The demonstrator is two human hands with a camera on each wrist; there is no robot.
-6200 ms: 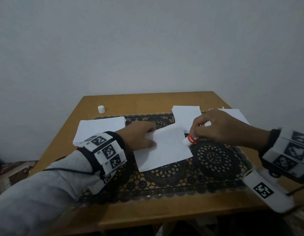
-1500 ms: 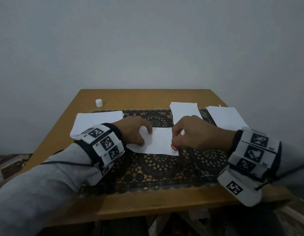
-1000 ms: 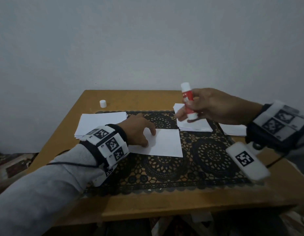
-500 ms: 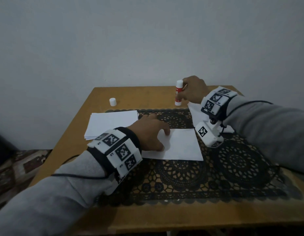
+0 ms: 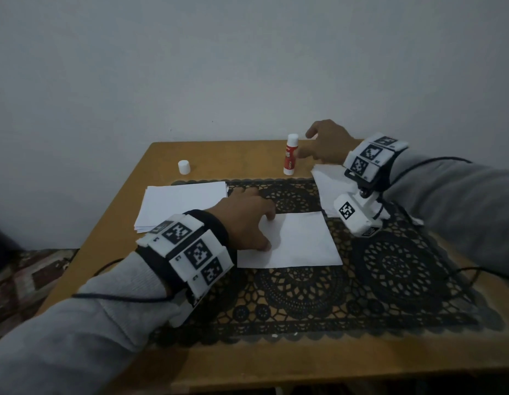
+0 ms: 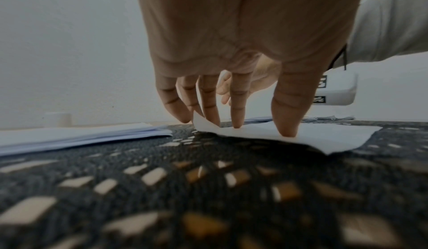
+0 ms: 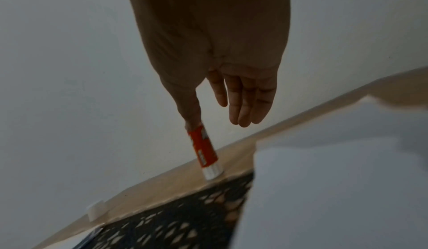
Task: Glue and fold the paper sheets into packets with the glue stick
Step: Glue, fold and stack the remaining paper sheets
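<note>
Bare wood of the table point(image 5: 128, 246) lies open along the near edge. At the far edge, the upright glue stick point(image 5: 289, 158) and small cap point(image 5: 184, 167) stand well apart, open wood between. Paper stacks point(image 5: 179, 203) flank the mat point(image 5: 333, 303); its near half lies unobstructed.

We have stood the glue stick point(image 5: 289, 154) upright on the table's point(image 5: 225, 155) far edge, and our right hand point(image 5: 327, 145) has let go, fingers loose beside it.
</note>
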